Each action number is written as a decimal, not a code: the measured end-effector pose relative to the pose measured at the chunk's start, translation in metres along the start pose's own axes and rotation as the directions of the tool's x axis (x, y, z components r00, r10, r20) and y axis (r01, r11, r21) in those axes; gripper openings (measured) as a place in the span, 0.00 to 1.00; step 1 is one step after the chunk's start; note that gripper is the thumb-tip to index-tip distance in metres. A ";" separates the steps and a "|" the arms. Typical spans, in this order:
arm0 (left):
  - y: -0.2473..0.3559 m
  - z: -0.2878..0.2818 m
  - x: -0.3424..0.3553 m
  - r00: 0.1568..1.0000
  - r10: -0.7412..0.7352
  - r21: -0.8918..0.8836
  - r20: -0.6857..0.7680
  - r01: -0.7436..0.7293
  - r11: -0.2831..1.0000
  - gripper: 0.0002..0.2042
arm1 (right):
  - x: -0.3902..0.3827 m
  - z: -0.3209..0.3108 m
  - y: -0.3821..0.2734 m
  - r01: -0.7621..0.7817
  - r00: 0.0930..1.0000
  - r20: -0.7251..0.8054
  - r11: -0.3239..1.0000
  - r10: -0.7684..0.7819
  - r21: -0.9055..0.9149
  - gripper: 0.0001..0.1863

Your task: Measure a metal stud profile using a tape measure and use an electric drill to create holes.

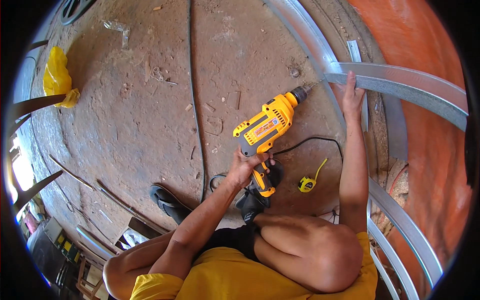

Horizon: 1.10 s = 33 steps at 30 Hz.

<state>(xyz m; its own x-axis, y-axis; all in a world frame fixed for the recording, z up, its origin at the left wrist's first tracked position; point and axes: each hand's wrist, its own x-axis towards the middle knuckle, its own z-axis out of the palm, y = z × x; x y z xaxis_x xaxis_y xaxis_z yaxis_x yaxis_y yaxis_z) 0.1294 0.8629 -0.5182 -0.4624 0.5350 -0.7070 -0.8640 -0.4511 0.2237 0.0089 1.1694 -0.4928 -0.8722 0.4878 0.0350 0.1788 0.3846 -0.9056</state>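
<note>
My left hand (pixel 246 169) is wrapped round the handle of a yellow and black power drill (pixel 265 125). The drill's chuck and bit point up and to the right, with the tip close to the side of a metal channel (pixel 305 32); whether it touches I cannot tell. At the right, my right hand (pixel 352 96) grips the end of a second metal channel (pixel 400 80), thumb on its near side and the other fingers mostly hidden. That end meets the first channel at a corner. A black cord (pixel 312 139) runs from near the drill's handle.
A yellow tape measure (pixel 307 184), partly pulled out, lies right of the drill. A dark cable (pixel 192 85) crosses the dirt floor. More metal channels (pixel 407 225) curve along the lower right, beside an orange sheet (pixel 425 37). A yellow plastic bag (pixel 57 75) sits far left.
</note>
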 end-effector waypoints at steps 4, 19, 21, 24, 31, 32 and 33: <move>-0.004 -0.006 0.002 1.000 -0.017 -0.028 0.002 0.017 0.999 0.17 | -0.004 0.003 -0.004 -0.028 0.998 0.053 1.000 0.029 -0.008 0.30; -0.004 -0.006 0.004 0.997 -0.056 -0.069 -0.046 0.053 0.996 0.18 | -0.007 0.020 0.006 -0.072 0.997 0.031 0.996 0.071 0.050 0.35; -0.006 -0.003 0.003 0.996 -0.071 -0.082 -0.049 0.067 0.994 0.18 | -0.008 0.022 0.010 -0.063 0.998 -0.011 0.998 0.063 0.005 0.35; -0.007 -0.005 0.003 0.994 -0.090 -0.081 -0.061 0.085 0.993 0.17 | -0.007 0.028 0.004 -0.056 0.998 -0.020 0.998 0.057 0.041 0.35; -0.005 -0.001 0.005 0.991 -0.116 -0.099 -0.064 0.110 0.989 0.17 | -0.008 0.031 0.012 -0.015 0.997 -0.071 0.996 0.021 0.086 0.35; -0.005 -0.003 0.004 0.990 -0.123 -0.106 -0.069 0.115 0.988 0.17 | -0.008 0.035 0.008 -0.045 0.997 -0.062 0.995 0.051 0.093 0.37; -0.004 -0.005 0.002 0.988 -0.130 -0.087 -0.079 0.123 0.989 0.16 | -0.009 0.037 0.005 -0.074 0.995 -0.054 0.992 0.080 0.099 0.38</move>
<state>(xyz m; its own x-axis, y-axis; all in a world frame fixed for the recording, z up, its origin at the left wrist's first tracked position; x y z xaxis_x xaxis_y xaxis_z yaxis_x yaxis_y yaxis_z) 0.1330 0.8629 -0.5239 -0.3290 0.5314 -0.7806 -0.8938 -0.4420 0.0757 0.0009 1.1374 -0.5137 -0.8295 0.5584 -0.0146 0.1971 0.2681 -0.9430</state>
